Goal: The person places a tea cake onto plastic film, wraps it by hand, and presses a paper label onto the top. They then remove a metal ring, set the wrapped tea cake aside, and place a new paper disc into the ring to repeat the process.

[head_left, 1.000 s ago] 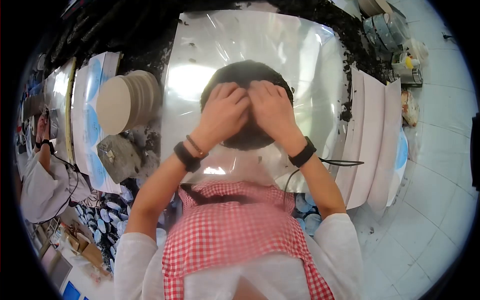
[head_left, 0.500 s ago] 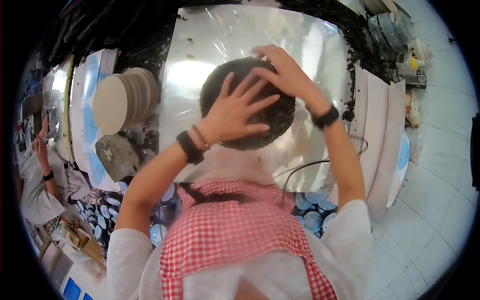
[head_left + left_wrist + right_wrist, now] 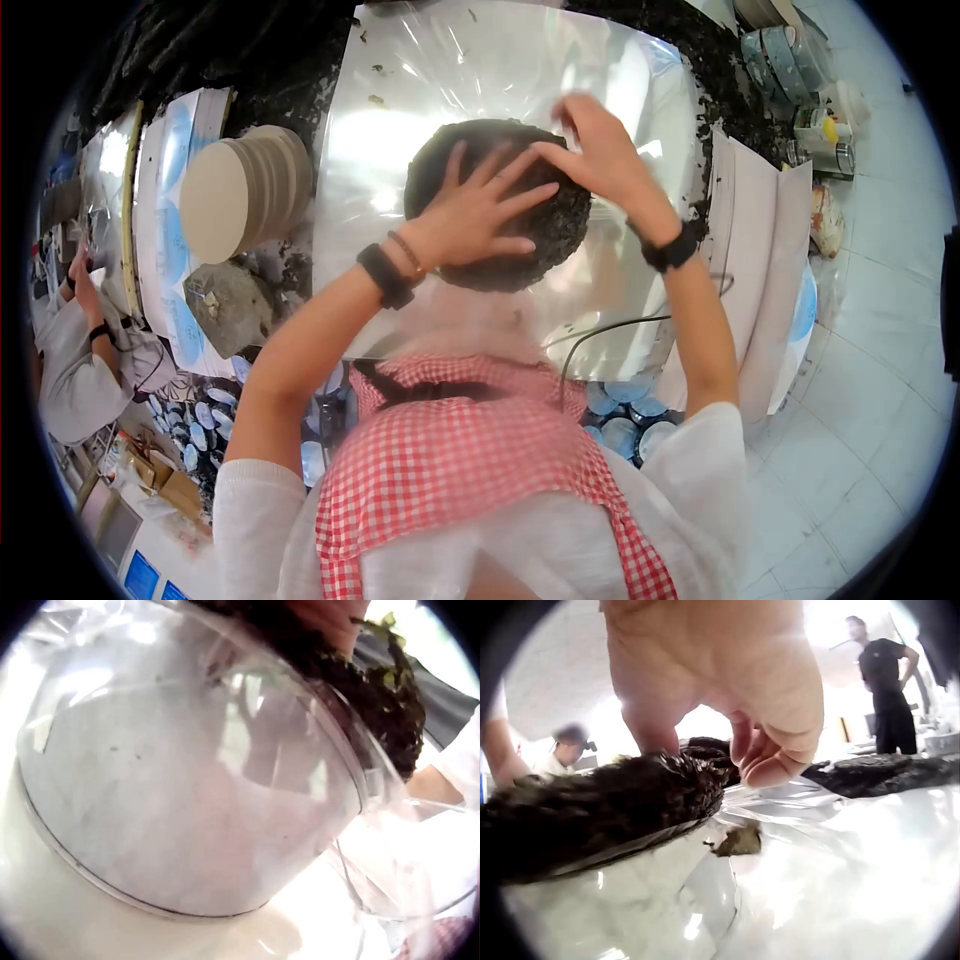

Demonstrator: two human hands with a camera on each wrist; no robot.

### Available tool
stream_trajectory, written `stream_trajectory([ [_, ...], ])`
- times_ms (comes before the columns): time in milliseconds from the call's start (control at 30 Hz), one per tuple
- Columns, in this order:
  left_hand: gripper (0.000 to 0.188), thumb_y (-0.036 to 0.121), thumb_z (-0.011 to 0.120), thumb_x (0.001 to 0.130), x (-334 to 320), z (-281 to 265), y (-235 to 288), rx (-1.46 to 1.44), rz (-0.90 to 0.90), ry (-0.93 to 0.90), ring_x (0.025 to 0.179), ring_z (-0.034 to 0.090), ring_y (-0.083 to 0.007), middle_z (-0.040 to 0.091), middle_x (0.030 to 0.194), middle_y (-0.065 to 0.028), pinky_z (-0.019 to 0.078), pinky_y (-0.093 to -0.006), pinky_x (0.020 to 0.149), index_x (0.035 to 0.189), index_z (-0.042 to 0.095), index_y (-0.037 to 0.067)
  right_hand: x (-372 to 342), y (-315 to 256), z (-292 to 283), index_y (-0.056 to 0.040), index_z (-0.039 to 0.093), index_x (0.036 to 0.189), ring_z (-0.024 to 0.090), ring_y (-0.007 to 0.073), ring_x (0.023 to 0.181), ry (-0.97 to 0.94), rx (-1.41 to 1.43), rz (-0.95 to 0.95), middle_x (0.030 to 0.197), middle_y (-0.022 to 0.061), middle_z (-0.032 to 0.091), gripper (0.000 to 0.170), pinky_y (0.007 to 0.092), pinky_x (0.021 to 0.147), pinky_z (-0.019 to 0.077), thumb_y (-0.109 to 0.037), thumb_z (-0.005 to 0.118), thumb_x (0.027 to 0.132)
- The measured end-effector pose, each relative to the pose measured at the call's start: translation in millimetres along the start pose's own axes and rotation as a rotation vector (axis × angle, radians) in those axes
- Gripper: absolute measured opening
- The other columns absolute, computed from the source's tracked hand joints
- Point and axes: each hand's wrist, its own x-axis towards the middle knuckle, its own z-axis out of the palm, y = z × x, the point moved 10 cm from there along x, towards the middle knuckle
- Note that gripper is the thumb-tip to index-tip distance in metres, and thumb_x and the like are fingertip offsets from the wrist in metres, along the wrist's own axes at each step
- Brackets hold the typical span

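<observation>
A dark, round cake of seaweed (image 3: 560, 230) lies on a shiny clear plastic sheet (image 3: 380, 80) in the head view. My left hand (image 3: 470, 220) rests across its top with straight, spread fingers. At its upper right edge is my right hand (image 3: 605, 155); the thumb reaches onto the seaweed while the loosely bent fingers are beyond the rim. From the right wrist, the thumb touches the thick seaweed edge (image 3: 607, 810), and a small loose scrap (image 3: 739, 840) hangs beside it. The left wrist view shows clear plastic (image 3: 187, 787) with a curved rim below the seaweed (image 3: 394, 712).
Left of the sheet stand a stack of round card discs (image 3: 215, 200) and a grey stone (image 3: 228, 310). Stacked white sheets (image 3: 740, 260) are at the right, and a black cable (image 3: 610, 330) crosses near the front edge. Another person (image 3: 80, 360) works at far left.
Both hands were together on the seaweed with bent fingers. The left hand has spread flat over it, and the right hand has moved to the upper right edge, then slightly farther outward.
</observation>
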Motion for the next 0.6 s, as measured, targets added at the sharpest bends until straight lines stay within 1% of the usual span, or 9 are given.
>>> stream_trajectory([
  [33, 0.071, 0.067, 0.044, 0.089, -1, 4, -1, 0.017, -0.022, -0.026, 0.144, 0.018, -0.0392, 0.019, 0.157, -0.0152, 0.0039, -0.07, 0.109, 0.148, 0.036, 0.028, -10, -5, 8, -0.0015, 0.056, 0.095, 0.058, 0.0307, 0.071, 0.035, 0.055, -0.056, 0.091, 0.0133, 0.056, 0.02, 0.0394, 0.064, 0.0511, -0.008, 0.063, 0.078],
  [133, 0.067, 0.065, 0.044, 0.09, 3, 13, -5, 0.09, -0.058, -0.164, 0.144, 0.019, -0.0385, 0.024, 0.156, -0.0141, 0.0057, -0.0695, 0.109, 0.142, 0.044, 0.024, -15, -32, 41, 0.0009, 0.055, 0.098, 0.061, 0.035, 0.082, -0.014, -0.356, -0.068, 0.092, 0.0139, 0.059, 0.029, 0.0425, 0.076, 0.0508, -0.014, 0.069, 0.078],
  [167, 0.067, 0.065, 0.044, 0.09, 2, 12, -4, 0.094, -0.044, -0.113, 0.143, 0.02, -0.0386, 0.026, 0.155, -0.0141, 0.0061, -0.0696, 0.109, 0.142, 0.044, 0.023, -13, -34, 47, 0.0008, 0.054, 0.099, 0.06, 0.0347, 0.085, -0.071, -0.391, -0.056, 0.092, 0.0145, 0.058, 0.029, 0.0417, 0.076, 0.0505, -0.013, 0.069, 0.078],
  [267, 0.063, 0.06, 0.05, 0.089, -1, 5, -2, 0.076, -0.027, 0.038, 0.141, 0.025, -0.0395, 0.032, 0.151, -0.0139, 0.0092, -0.0699, 0.109, 0.139, 0.048, 0.023, -35, -21, -9, -0.0011, 0.054, 0.097, 0.059, 0.0319, 0.089, 0.236, 0.11, 0.119, 0.09, 0.0141, 0.055, 0.024, 0.0403, 0.078, 0.0504, -0.009, 0.067, 0.078],
  [300, 0.061, 0.057, 0.053, 0.088, -2, 2, -2, 0.063, -0.037, 0.086, 0.139, 0.028, -0.0399, 0.034, 0.15, -0.0138, 0.0105, -0.07, 0.108, 0.138, 0.05, 0.023, -50, -20, -12, -0.0022, 0.054, 0.094, 0.057, 0.0296, 0.091, 0.277, 0.124, 0.157, 0.09, 0.0141, 0.053, 0.019, 0.0383, 0.077, 0.0496, -0.006, 0.065, 0.079],
  [400, 0.06, 0.056, 0.053, 0.088, 0, 6, -2, 0.085, -0.076, 0.011, 0.14, 0.028, -0.0405, 0.035, 0.15, -0.0131, 0.0099, -0.0703, 0.108, 0.137, 0.051, 0.022, -61, -42, 13, -0.0034, 0.055, 0.089, 0.053, 0.0291, 0.081, 0.385, -0.181, -0.044, 0.09, 0.0123, 0.054, 0.019, 0.0391, 0.07, 0.047, -0.001, 0.064, 0.073],
  [467, 0.059, 0.056, 0.054, 0.087, 1, 16, -4, 0.121, -0.116, -0.052, 0.141, 0.026, -0.0403, 0.036, 0.149, -0.0119, 0.0085, -0.0705, 0.108, 0.134, 0.053, 0.022, -53, -52, 52, -0.0065, 0.052, 0.082, 0.052, 0.0278, 0.084, 0.194, -0.542, -0.086, 0.085, 0.0083, 0.051, 0.018, 0.0362, 0.07, 0.0477, -0.01, 0.061, 0.067],
  [533, 0.061, 0.06, 0.052, 0.086, 4, 16, -7, 0.145, -0.148, -0.068, 0.143, 0.022, -0.0388, 0.035, 0.149, -0.0094, 0.0064, -0.0702, 0.108, 0.134, 0.054, 0.023, -50, -41, 58, -0.0045, 0.057, 0.09, 0.054, 0.0287, 0.091, 0.095, -0.508, -0.005, 0.091, 0.0105, 0.055, 0.02, 0.0362, 0.076, 0.0478, -0.013, 0.064, 0.073],
  [600, 0.06, 0.06, 0.053, 0.085, 2, 12, -7, 0.118, -0.161, -0.025, 0.142, 0.023, -0.0397, 0.036, 0.148, -0.0117, 0.0068, -0.071, 0.107, 0.134, 0.055, 0.026, -75, -40, 24, -0.0019, 0.059, 0.098, 0.055, 0.0298, 0.096, 0.372, -0.28, -0.025, 0.096, 0.0121, 0.057, 0.025, 0.0369, 0.081, 0.0469, -0.015, 0.064, 0.078],
])
